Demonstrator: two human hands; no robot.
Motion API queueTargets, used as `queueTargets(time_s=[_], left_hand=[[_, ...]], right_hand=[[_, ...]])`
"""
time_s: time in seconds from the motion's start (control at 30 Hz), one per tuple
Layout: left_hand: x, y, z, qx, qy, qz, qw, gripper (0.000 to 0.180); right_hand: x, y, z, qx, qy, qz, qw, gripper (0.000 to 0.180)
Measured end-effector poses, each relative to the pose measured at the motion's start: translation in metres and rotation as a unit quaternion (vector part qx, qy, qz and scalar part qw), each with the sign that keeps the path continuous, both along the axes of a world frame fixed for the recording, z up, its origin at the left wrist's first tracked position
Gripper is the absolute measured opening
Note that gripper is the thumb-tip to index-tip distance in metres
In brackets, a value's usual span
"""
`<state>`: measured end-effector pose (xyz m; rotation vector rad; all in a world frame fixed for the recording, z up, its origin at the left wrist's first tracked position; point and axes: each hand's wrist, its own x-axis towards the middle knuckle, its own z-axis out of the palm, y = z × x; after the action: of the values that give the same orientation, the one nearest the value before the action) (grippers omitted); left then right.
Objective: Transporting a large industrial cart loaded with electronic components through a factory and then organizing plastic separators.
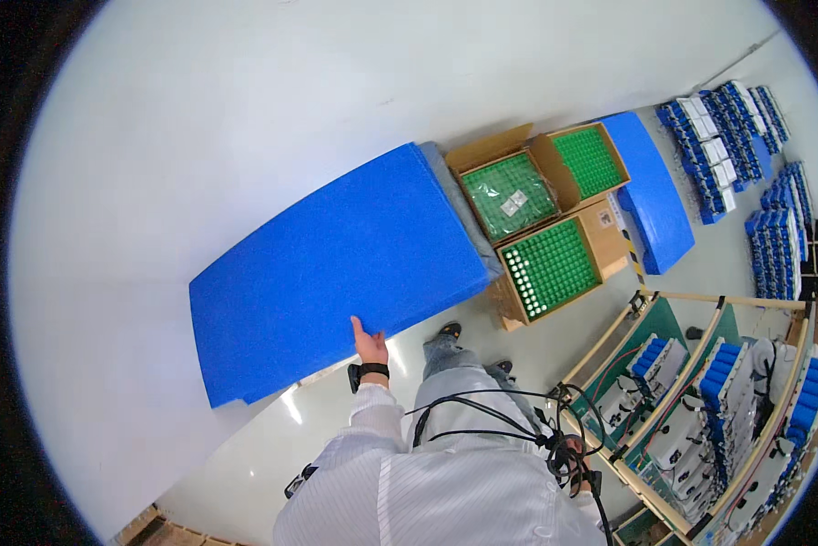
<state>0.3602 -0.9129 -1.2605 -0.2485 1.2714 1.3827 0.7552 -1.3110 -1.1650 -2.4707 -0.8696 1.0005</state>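
Note:
My left hand [370,346], with a dark watch on its wrist, is at the near edge of a large blue sheet [336,264]. Its thumb stands apart from the fingers, and nothing shows in it; whether it touches the sheet I cannot tell. The sheet lies over a stack, with grey material showing at its right end. Low on the right side of my body is my right hand [573,448], mostly covered by a tangle of black cables [554,441]; its fingers are hidden.
Right of the blue sheet stand open cartons with green gridded trays; the nearest tray [552,268] has white-topped cells along its left side. A wooden-framed rack [600,364] holds blue battery packs at lower right. More blue-and-white packs [700,150] are stacked farther off beside another blue cover [650,200].

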Motion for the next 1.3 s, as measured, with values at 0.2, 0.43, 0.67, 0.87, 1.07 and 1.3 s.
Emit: queueTargets(time_s=[0.2, 0.43, 0.67, 0.87, 1.07, 1.3], left_hand=[[-0.001, 0.040, 0.090, 0.127, 0.073, -0.036, 0.989, 0.013], [0.088, 0.042, 0.292, 0.347, -0.004, -0.082, 0.934, 0.018], [0.198, 0.015, 0.451, 0.465, -0.281, -0.157, 0.825, 0.046], [0.306, -0.052, 0.547, 0.432, -0.430, -0.201, 0.767, 0.056], [0.402, -0.081, 0.588, 0.394, -0.508, -0.263, 0.719, 0.056], [0.544, -0.057, 0.580, 0.320, -0.544, -0.346, 0.694, 0.058]], right_hand=[[0.028, -0.037, -0.055, 0.121, 0.221, -0.165, 0.953, 0.024], [0.046, -0.028, -0.034, 0.106, 0.236, -0.189, 0.947, 0.017], [0.089, -0.119, -0.109, 0.152, 0.304, -0.288, 0.895, 0.020], [0.125, -0.174, -0.119, 0.226, 0.305, -0.321, 0.868, 0.024], [0.163, -0.171, -0.100, 0.287, 0.263, -0.358, 0.849, 0.025], [0.169, -0.162, -0.117, 0.291, 0.104, -0.313, 0.898, 0.026]])
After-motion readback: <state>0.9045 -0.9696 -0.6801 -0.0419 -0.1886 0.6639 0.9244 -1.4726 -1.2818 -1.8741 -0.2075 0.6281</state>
